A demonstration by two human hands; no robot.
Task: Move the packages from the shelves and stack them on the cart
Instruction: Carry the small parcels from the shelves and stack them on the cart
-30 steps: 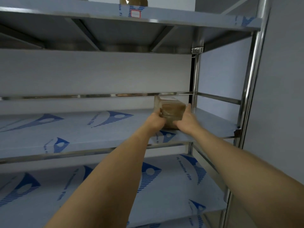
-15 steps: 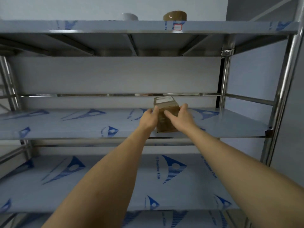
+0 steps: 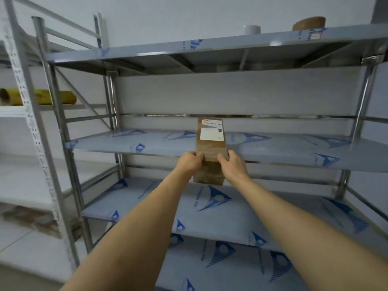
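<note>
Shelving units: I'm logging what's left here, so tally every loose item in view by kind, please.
Brown package, held by left hand and right hand: 1
Brown roll: 1
White cup-like item: 1
Yellow tube: 1
Total: 4

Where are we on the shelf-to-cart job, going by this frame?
Done: the steel rack's three lower shelves show no other packages, so it looks mostly cleared. In hand: the left hand and right hand grip one brown package by its sides, out in front of the middle shelf's edge. Left: carry it to the cart, which isn't in view, so the stack can't be judged. A brown roll and white cup sit on the top shelf.
</note>
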